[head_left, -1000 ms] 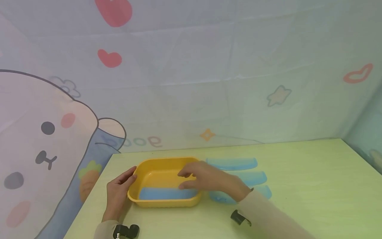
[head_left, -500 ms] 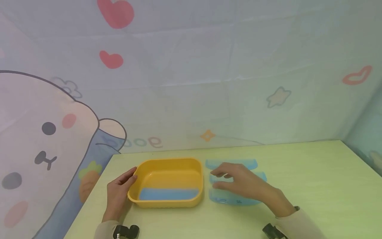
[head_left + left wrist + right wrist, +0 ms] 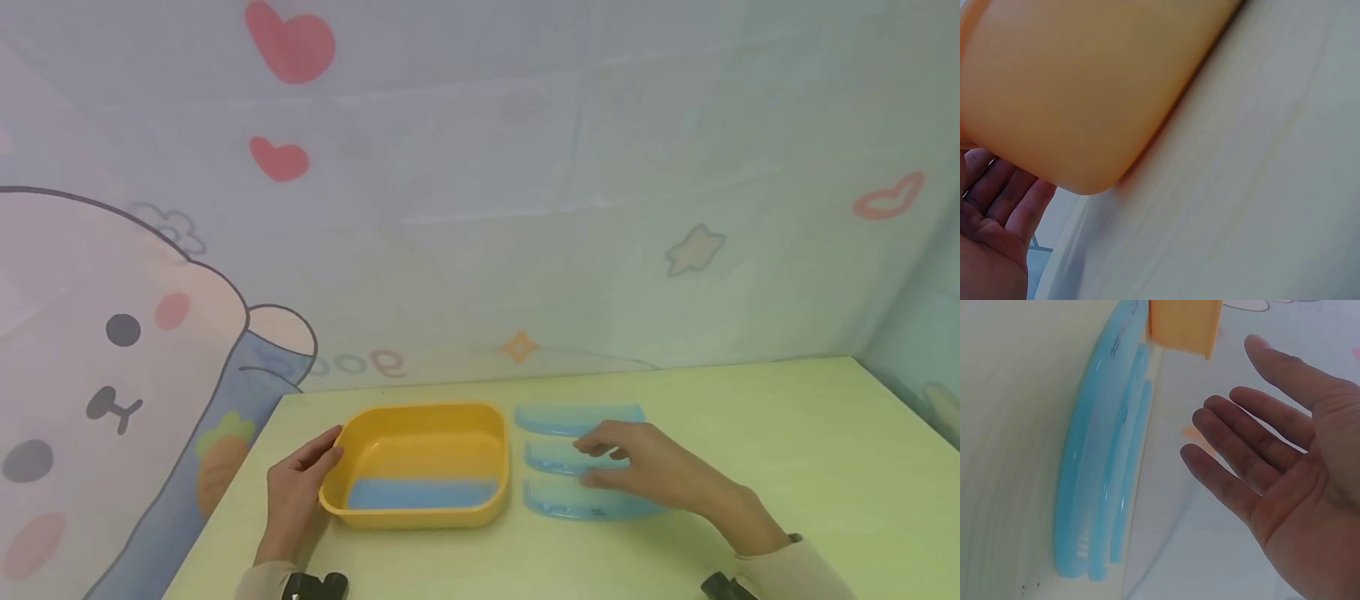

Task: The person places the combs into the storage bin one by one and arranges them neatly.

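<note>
A yellow plastic basin [image 3: 420, 521] sits on the table, with a blue band across the near part of its inside. My left hand [image 3: 292, 497] holds the basin's left end, thumb at the rim and fingers along the outer wall; in the left wrist view the fingers [image 3: 1007, 194] show beside that wall. Three translucent blue combs lie in a row to the right: a far comb [image 3: 555, 418], a middle comb [image 3: 551, 457] and a near comb [image 3: 562, 502]. Over them hovers my right hand [image 3: 660, 471], fingers apart and loosely bent; the right wrist view shows nothing in its palm [image 3: 1316, 506].
The pale green table [image 3: 810, 467] stretches out to the right of the combs. Behind it hangs a light cloth backdrop [image 3: 480, 208] with printed hearts and a large cartoon animal [image 3: 112, 350] on the left. Each wrist wears a small black camera mount [image 3: 318, 586].
My right hand has drawn back from over the basin, moving right until it hovers above the combs. The left hand stays at the basin's left end. The head view has tilted slightly upward.
</note>
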{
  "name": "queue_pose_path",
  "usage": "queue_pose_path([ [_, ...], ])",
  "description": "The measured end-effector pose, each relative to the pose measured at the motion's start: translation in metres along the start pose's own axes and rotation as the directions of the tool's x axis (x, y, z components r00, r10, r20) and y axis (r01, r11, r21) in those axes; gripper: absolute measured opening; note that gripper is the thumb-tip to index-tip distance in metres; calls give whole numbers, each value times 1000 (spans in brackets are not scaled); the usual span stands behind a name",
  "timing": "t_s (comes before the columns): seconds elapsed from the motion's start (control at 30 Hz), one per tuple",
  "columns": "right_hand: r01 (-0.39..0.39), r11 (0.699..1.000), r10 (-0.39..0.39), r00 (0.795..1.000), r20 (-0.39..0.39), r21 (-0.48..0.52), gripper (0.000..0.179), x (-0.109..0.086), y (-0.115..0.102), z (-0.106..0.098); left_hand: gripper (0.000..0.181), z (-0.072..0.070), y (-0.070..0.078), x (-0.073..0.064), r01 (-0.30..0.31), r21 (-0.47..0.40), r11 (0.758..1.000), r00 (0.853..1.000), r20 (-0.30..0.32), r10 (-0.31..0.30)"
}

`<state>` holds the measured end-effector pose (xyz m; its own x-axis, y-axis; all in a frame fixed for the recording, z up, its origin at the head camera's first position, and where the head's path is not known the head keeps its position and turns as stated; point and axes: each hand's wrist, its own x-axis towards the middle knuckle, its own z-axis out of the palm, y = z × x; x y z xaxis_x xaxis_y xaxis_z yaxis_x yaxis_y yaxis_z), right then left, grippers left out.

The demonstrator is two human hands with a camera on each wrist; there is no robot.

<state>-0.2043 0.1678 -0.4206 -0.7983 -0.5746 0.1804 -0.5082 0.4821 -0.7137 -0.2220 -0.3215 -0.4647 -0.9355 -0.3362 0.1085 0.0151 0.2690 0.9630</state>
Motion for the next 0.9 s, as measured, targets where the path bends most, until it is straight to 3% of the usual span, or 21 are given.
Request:
queue_pose_path([
  [0.33, -42, 998, 43, 999, 25, -48, 46, -9, 17, -7, 40, 0, 0, -2, -3, -7, 1000, 1000, -6, 3],
  [0.63, -81, 996, 85, 990, 112, -40, 48, -19, 25, -14, 40, 0, 1, -1, -10, 15, 1000, 1000, -1, 10],
  [0.9, -71, 988, 86, 990, 108, -136, 38, -26, 37, -22, 40, 0, 2, 0, -10, 24, 1000, 1000, -4, 10],
])
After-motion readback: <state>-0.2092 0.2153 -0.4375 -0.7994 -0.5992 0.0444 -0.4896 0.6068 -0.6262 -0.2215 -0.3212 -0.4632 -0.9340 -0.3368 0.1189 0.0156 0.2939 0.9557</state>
